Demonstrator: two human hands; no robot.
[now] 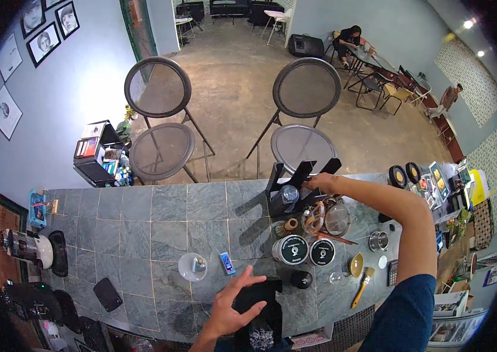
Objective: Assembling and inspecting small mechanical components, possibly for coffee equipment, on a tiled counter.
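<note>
My left hand (233,308) is at the near edge of the counter, its thumb and fingers spread beside a tall black object (272,296) whose kind I cannot make out. Whether they touch it is unclear. At the far edge, my right arm stretches over the counter, and my right hand (323,183) reaches in at a black stand with upright prongs (302,174). The stand partly hides its fingers, so any grip there cannot be seen. A clear glass vessel (289,195) sits among the prongs. Below it are a bamboo whisk (287,227) and a strainer (337,220).
Two black-lidded tins (293,250) stand mid-counter, near a white bowl (192,267), a small blue packet (227,263) and a yellow-handled brush (363,287). A metal cup (378,240) is at the right. Two round-backed chairs (306,88) face the counter; a person (348,41) sits far off.
</note>
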